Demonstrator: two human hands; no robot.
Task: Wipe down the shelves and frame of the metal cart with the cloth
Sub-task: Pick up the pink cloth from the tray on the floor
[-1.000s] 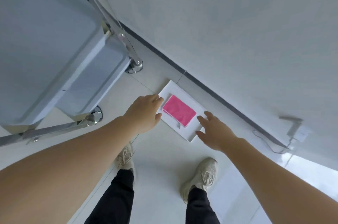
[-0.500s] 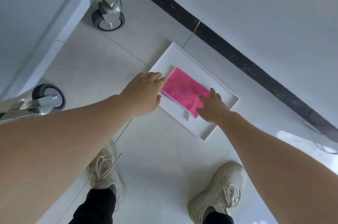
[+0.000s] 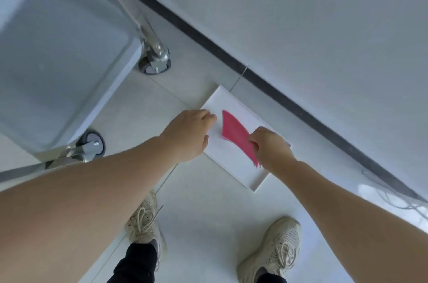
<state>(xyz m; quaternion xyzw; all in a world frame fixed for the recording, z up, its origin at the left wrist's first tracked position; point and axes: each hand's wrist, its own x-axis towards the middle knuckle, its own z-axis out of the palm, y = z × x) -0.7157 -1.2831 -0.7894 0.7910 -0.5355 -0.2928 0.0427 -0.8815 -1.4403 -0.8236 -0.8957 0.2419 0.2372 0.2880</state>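
grey metal cart with castor wheels [image 3: 58,56] stands far left, shelves untouched by any cloth. left hand [image 3: 188,135], fingers curled loose and holding nothing, rests at the edge of the flat white rectangular tray [image 3: 231,157] on the floor, likely steadying it. thin pink cloth [image 3: 234,132] is half lifted off the tray, one corner pinched in the right hand [image 3: 269,146], likely to carry it to the cart.
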